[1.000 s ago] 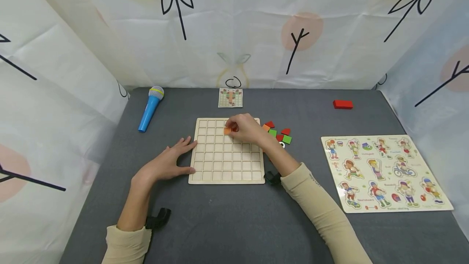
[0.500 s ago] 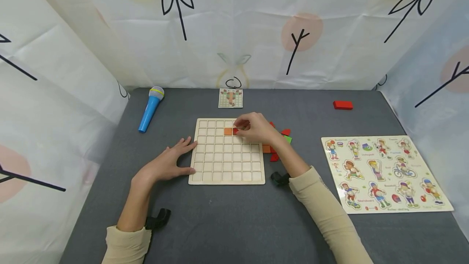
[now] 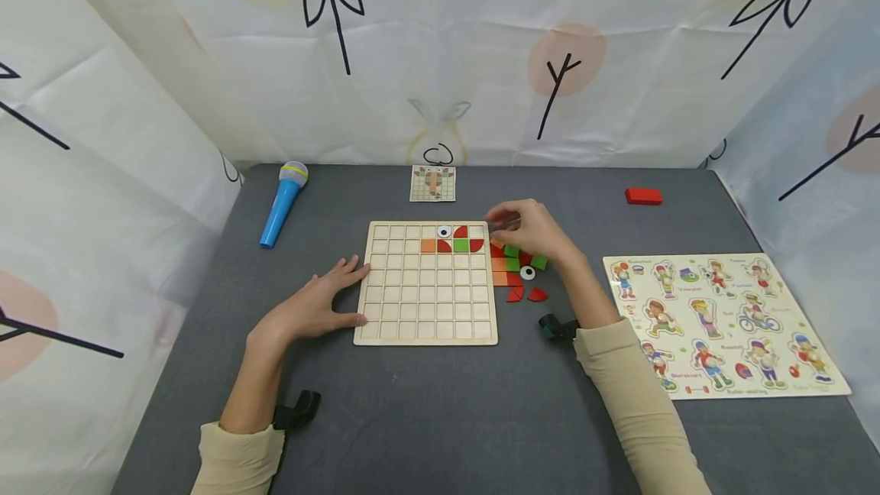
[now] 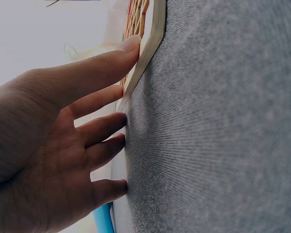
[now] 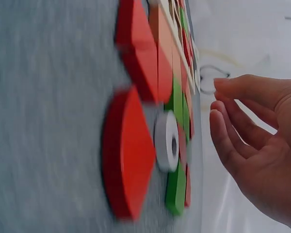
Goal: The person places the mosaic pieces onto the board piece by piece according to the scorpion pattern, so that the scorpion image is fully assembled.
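Observation:
A wooden grid board (image 3: 426,289) lies on the table. Near its top right sit an orange square (image 3: 428,246), a round eye piece (image 3: 444,232), a green square (image 3: 461,246) and several red curved pieces (image 3: 477,246). My left hand (image 3: 312,304) has its fingers spread, thumb and index finger touching the board's left edge. Just past the upper right corner hovers my right hand (image 3: 532,231), fingers loosely bent. The right wrist view shows nothing between the right hand's fingertips. Beneath and beside it are loose red, green and orange pieces, plus a second eye piece (image 5: 166,141).
Behind the board lies a small pattern card (image 3: 432,183). A blue toy microphone (image 3: 282,205) is at the back left, a red block (image 3: 643,196) at the back right. A picture puzzle board (image 3: 725,327) covers the right side, partly under the right sleeve.
From the orange and red pieces on the board, my right hand has moved right, off the grid, uncovering the eye, green and red pieces. My left hand stays at the board's edge.

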{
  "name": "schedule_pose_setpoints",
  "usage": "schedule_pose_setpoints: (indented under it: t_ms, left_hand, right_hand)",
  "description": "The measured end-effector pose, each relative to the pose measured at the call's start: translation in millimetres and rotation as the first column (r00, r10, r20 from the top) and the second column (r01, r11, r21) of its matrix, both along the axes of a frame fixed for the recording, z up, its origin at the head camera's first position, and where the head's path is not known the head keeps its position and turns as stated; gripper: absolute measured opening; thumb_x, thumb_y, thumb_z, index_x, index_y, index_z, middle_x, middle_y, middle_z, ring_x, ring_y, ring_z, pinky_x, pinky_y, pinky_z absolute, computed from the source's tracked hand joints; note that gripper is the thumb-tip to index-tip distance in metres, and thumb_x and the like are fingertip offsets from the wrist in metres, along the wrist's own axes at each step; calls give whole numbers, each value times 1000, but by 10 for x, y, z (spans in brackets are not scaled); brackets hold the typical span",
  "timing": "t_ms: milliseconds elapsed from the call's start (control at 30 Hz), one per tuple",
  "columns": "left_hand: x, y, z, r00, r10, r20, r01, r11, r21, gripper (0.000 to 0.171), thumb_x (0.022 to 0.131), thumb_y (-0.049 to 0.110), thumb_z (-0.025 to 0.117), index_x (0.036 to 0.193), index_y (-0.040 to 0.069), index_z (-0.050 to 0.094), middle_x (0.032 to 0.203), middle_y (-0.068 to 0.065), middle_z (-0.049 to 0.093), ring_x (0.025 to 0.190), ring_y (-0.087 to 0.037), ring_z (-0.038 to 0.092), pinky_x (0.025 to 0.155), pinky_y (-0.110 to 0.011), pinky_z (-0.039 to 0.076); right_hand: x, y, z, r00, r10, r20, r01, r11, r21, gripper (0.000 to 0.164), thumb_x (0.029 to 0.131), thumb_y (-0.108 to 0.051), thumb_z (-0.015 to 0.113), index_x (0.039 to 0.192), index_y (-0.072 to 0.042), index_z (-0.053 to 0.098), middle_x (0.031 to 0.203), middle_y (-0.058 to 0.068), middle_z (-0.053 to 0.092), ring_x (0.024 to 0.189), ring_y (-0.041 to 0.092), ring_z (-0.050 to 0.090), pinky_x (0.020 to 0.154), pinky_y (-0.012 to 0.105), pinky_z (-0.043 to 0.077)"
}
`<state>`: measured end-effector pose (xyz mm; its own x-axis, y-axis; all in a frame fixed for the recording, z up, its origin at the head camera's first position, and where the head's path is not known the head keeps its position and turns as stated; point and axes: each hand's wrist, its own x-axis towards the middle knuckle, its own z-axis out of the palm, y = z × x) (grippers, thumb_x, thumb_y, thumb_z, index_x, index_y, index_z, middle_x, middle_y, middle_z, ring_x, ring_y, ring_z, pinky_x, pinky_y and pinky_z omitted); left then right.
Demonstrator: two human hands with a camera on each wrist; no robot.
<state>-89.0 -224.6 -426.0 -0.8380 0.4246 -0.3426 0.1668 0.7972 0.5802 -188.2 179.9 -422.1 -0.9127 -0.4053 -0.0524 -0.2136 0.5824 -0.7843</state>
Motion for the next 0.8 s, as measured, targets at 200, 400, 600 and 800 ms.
schedule_pose_setpoints:
  t_ms: [200, 400, 600, 800]
  left_hand:
    - [-5, 3, 13, 1000, -2, 0, 2, 1000, -5, 93, 95, 36, 84, 171, 12, 36, 181, -24, 19, 169, -50, 12, 128, -82, 10]
    - [-3, -2, 11, 1000, 0, 3, 0, 1000, 4, 92, 96, 36, 84, 171, 11, 35, 181, -24, 19, 169, -50, 11, 129, -81, 10]
    - [2, -6, 11, 1000, -5, 1, 5, 1000, 9, 92, 96, 36, 83, 171, 11, 35, 181, -25, 18, 169, -50, 11, 129, -82, 10]
    - [5, -10, -1, 1000, -3, 0, 3, 1000, 9, 92, 96, 36, 83, 171, 11, 35, 181, -25, 19, 169, -50, 11, 128, -82, 10]
  right_hand:
    - [-80, 200, -44, 1000, 3, -14, -1, 996, 84, 35, 96, 2, 75, 131, 5, 73, 133, 27, 74, 124, 43, 72, 105, 57, 59]
    - [-144, 273, -74, 999, 32, 13, -33, 988, 151, 34, 97, 0, 76, 131, 3, 74, 132, 25, 76, 120, 41, 71, 103, 56, 58]
    - [-176, 306, -91, 998, 58, 10, -59, 984, 166, 31, 96, 1, 77, 127, 3, 76, 126, 24, 77, 114, 38, 72, 100, 54, 59]
    - [-174, 339, -92, 999, 46, 10, -47, 981, 188, 30, 95, -2, 79, 124, 3, 76, 116, 23, 78, 106, 35, 73, 96, 49, 60]
